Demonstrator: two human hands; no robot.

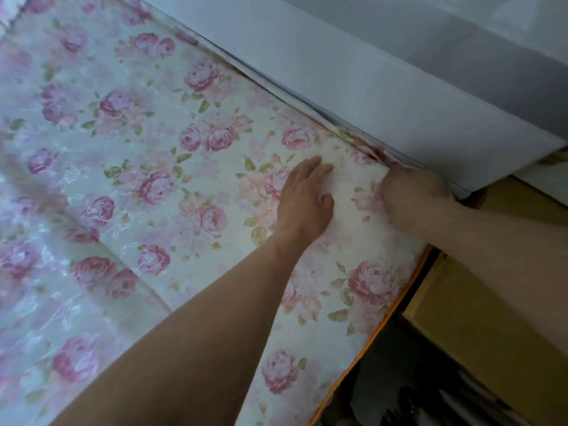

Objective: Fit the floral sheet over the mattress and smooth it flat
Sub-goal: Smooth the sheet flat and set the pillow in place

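Observation:
The floral sheet (159, 155), cream with pink roses, covers the mattress across most of the view. My left hand (304, 201) lies flat on it with fingers straight, pressing near the far right corner. My right hand (415, 192) is at that corner, its fingers pushed down out of sight between the mattress and the white headboard (384, 96). Whether those fingers hold the sheet is hidden. An orange piped mattress edge (378, 327) shows along the right side.
A long crease (129, 269) runs across the sheet at lower left. A yellowish wooden bed frame or cabinet (479, 318) stands right of the mattress. A dark gap (399, 379) lies below it. A white wall rises behind the headboard.

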